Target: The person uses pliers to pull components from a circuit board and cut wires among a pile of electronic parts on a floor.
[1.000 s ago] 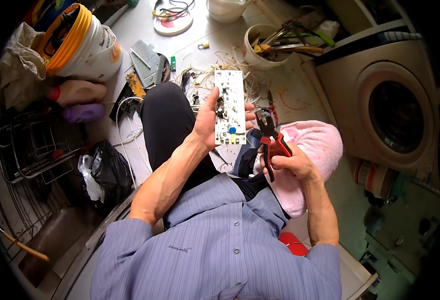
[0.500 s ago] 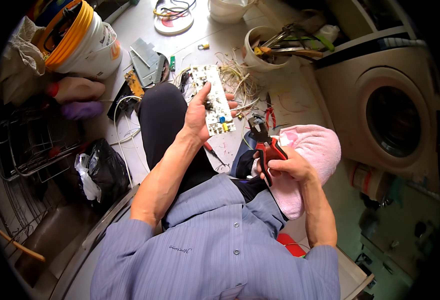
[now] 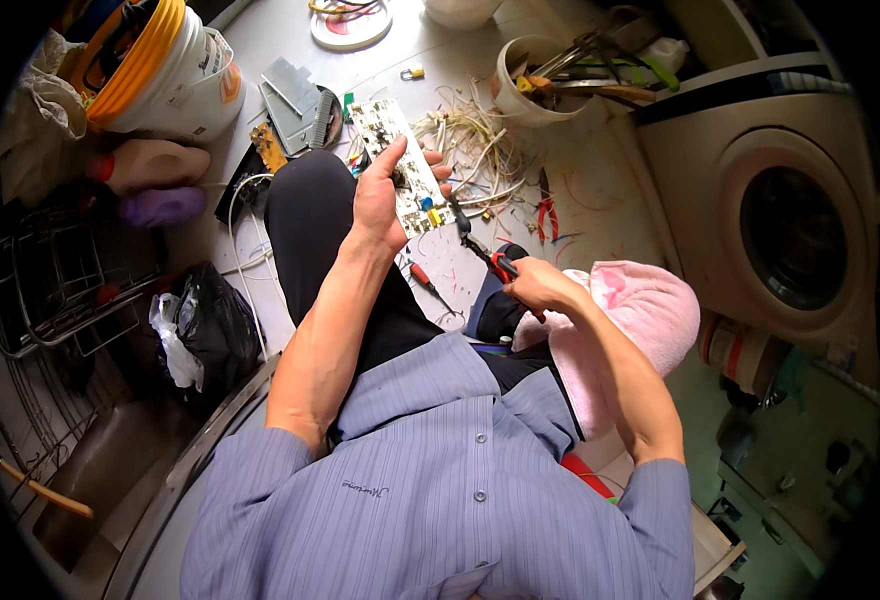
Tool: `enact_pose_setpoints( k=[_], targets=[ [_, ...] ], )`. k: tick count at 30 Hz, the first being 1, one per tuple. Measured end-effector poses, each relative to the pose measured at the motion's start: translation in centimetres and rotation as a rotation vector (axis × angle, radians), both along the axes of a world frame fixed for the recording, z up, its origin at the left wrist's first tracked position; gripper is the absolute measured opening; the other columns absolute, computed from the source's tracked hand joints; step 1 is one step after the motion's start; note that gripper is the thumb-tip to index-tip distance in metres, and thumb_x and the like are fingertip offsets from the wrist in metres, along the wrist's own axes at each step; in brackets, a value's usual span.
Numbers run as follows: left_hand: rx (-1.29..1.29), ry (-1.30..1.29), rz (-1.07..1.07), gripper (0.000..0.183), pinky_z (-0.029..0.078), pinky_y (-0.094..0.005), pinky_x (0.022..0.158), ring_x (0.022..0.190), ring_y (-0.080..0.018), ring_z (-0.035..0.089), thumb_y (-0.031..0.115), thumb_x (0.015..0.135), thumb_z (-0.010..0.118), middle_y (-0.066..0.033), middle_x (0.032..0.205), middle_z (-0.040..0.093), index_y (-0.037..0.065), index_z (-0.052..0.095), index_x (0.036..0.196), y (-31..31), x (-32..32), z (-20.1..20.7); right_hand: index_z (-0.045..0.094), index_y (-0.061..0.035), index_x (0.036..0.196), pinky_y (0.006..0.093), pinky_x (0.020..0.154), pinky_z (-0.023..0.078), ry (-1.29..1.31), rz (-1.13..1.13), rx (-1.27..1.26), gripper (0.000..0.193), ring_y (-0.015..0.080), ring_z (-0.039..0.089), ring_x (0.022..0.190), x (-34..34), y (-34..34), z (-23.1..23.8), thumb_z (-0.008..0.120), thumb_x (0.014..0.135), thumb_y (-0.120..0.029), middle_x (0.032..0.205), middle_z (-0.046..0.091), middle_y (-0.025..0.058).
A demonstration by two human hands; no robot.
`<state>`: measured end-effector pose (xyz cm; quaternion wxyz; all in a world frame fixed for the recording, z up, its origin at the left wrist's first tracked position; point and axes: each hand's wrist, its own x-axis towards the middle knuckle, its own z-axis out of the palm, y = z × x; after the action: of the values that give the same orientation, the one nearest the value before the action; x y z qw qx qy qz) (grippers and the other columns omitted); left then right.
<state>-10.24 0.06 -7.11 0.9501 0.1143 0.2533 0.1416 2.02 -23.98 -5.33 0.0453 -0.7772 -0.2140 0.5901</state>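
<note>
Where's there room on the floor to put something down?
The barest floor lies between the small yellow padlock and the white tool bucket. A messier patch lies between the red-handled pliers and the washing machine. It's crowded at the wire tangle and where the left hand holds the circuit board beside the right hand's black-and-red tool.

Your left hand (image 3: 378,205) is covering part of circuit board (image 3: 416,180); board's components are looking too small to tell apart. Your right hand (image 3: 540,285) is hiding most of handles of pliers (image 3: 475,247); whether pliers' tip is touching board, you're not showing clearly. Your shirt (image 3: 430,520) is partly hiding red object (image 3: 586,474), kind unclear. Upper edge is cutting off white tub (image 3: 460,10) and round white item (image 3: 360,36).
</note>
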Motion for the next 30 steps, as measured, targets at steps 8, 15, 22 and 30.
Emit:
enact_pose_setpoints(
  k=[8,15,22,30],
  targets=[
    [0.058,0.049,0.053,0.038,0.061,-0.0462,0.08,0.092,-0.0305,0.07,0.032,0.104,0.052,-0.019,0.107,0.065,-0.001,0.053,0.123,0.5,-0.2,0.1,0.057,0.0064,0.065,0.0442,0.041,0.052,0.086,-0.155,-0.195,0.022,0.0313,0.064,0.051,-1.1,-3.4,-12.3,0.056,0.084,-0.005,0.063,0.06,0.0173],
    [0.066,0.075,0.057,0.044,0.062,-0.0419,0.075,0.087,-0.0277,0.072,0.037,0.105,0.05,-0.0172,0.101,0.068,-0.005,0.057,0.114,0.0,0.4,0.5,0.057,0.0043,0.072,0.0424,0.04,0.048,0.08,-0.365,-0.103,0.018,0.0294,0.061,0.048,0.6,-3.3,-9.8,0.059,0.086,-0.007,0.061,0.059,0.015],
    [0.002,-0.043,0.049,0.061,0.059,-0.0507,0.084,0.097,-0.0356,0.069,0.052,0.105,0.039,-0.0233,0.109,0.066,-0.003,0.053,0.127,0.3,0.2,1.0,0.055,-0.0052,0.091,0.0338,0.051,0.051,0.128,-0.378,0.219,0.012,0.0144,0.059,0.064,4.7,-0.5,1.1,0.062,0.088,-0.015,0.074,0.061,0.0048],
    [-0.094,-0.33,-0.105,0.076,0.056,-0.0595,0.093,0.11,-0.0435,0.066,0.066,0.102,0.033,-0.0277,0.125,0.062,0.005,0.044,0.145,-2.2,0.7,4.2,0.049,0.0034,0.138,0.0273,0.058,0.056,0.364,-0.582,0.687,0.051,0.0182,0.07,0.087,0.8,-1.4,12.0,0.061,0.095,-0.022,0.106,0.068,0.0138]
  ],
)
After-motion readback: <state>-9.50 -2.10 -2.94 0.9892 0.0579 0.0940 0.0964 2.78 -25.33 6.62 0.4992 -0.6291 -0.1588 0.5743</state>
